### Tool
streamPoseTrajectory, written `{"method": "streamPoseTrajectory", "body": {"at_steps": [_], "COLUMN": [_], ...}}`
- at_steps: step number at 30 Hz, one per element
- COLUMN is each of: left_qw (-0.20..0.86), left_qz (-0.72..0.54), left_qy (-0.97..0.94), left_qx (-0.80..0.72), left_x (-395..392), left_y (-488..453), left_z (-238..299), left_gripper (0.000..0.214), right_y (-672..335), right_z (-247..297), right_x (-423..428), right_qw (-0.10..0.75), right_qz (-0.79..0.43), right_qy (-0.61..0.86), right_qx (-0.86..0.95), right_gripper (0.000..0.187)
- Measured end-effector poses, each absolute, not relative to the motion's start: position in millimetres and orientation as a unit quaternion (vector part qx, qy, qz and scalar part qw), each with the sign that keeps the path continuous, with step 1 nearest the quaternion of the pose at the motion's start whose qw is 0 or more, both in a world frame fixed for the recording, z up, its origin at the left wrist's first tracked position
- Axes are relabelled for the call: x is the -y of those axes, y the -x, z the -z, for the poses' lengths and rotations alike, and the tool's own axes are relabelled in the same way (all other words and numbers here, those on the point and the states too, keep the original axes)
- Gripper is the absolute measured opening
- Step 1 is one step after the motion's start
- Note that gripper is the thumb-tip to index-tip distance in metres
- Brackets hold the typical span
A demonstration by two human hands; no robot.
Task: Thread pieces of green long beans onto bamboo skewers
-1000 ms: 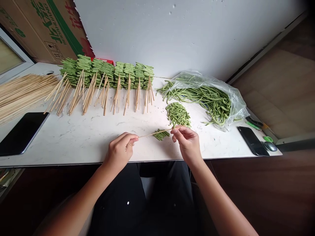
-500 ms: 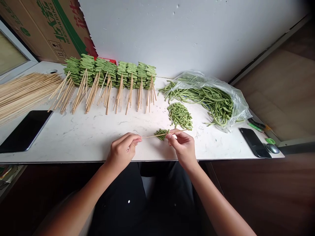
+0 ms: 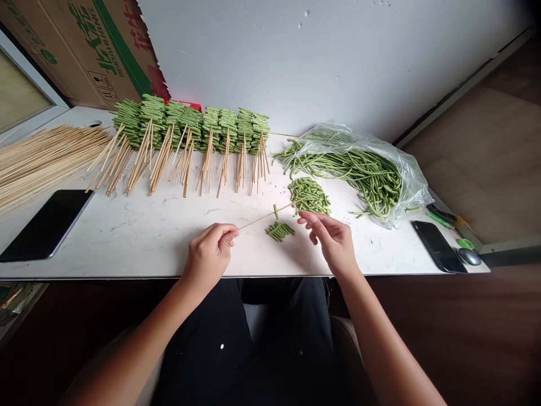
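Head view: the left hand [image 3: 211,248] has a tight grip on one end of a thin, pale wooden stick [image 3: 256,220]. The stick slants up over the white table [image 3: 147,237], and its far end is near the right hand [image 3: 329,239]. A short green bean piece [image 3: 275,208] sits across the stick. It seems to be poked on, but I can't be sure. The right hand looks just apart from the stick. Its fingers are bent and the gap by the thumb is narrow. I can't tell if a piece is tucked inside that grip.

Just below the stick, a small bunch of short green bean pieces [image 3: 280,232] lies on the table. Behind it is a bigger heap of cut green beans [image 3: 310,194]. Long green beans [image 3: 372,175] poke out of a clear plastic bag [image 3: 416,180] at the back right. At the back left are tall stacks of green beans on sticks [image 3: 190,121].

I think the step in hand is putting bean pieces on this stick, and it looks near the start. The next move seems to call for a piece in the right hand, lined up with the point, while the left hand holds the stick steady and fingertips keep out of the way.
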State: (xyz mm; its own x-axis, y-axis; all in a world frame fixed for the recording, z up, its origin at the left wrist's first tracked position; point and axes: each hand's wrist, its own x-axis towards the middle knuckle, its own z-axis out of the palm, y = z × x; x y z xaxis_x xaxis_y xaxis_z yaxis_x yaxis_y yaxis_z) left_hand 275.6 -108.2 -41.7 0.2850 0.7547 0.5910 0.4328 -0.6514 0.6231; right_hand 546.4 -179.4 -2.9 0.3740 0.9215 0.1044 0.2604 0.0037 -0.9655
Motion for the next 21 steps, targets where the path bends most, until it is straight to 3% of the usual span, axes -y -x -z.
{"method": "streamPoseTrajectory", "body": {"at_steps": [5, 8, 15, 21], "left_qw": [0.182, 0.179, 0.169, 0.149], "left_qz": [-0.459, -0.459, -0.453, -0.454], "left_qy": [-0.769, -0.770, -0.781, -0.788], "left_qx": [-0.405, -0.405, -0.395, -0.387], "left_x": [107, 107, 108, 109], "left_y": [-276, -277, -277, -277], "left_z": [45, 45, 44, 44], "left_gripper": [0.013, 0.013, 0.015, 0.014], "right_y": [-558, -549, -540, -546], "right_z": [13, 24, 31, 27], "right_x": [178, 178, 176, 175], "right_qw": [0.363, 0.305, 0.327, 0.399], "right_qz": [-0.127, -0.053, -0.059, -0.028], "right_qy": [0.697, 0.704, 0.697, 0.668], "right_qx": [0.605, 0.640, 0.636, 0.628], "right_gripper": [0.034, 0.033, 0.021, 0.017]}}
